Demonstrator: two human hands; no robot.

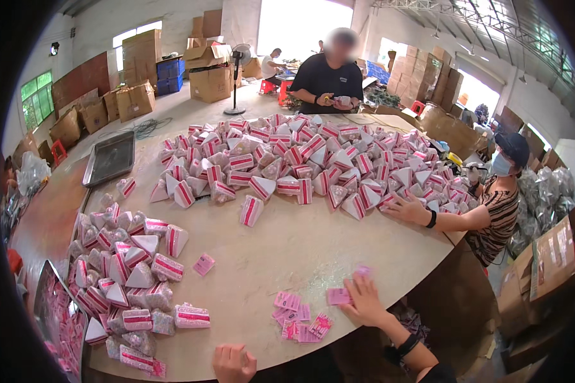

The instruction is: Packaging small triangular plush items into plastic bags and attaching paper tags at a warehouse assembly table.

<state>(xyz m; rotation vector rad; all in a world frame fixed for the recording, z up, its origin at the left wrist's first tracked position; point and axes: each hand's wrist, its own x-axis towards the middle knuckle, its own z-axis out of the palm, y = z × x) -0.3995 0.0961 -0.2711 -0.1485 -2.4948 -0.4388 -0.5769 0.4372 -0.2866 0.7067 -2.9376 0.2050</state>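
My left hand [234, 364] rests at the near table edge with its fingers curled in, and nothing shows in it. Palm down, my right hand [364, 305] lies on the table to the right, fingers stretched out. Its fingertips touch a pink card [338, 296], and another pink piece [363, 271] lies at their far side. Just left of that hand is a loose cluster of pink printed cards [289, 301]. A single pink card [204, 264] lies farther left. Wrapped cake-slice-shaped pieces, white with pink stripes, form a left pile [168, 268]; the closest piece [191, 316] sits beyond my left hand.
A large heap of the same wedges [287, 186] covers the far side. A dark tray [110, 159] stands at the left, another tray with pink cards [61, 319] nearer. One co-worker [326, 80] stands opposite; a second [501, 198] reaches in from the right. Cartons [543, 262] stand right.
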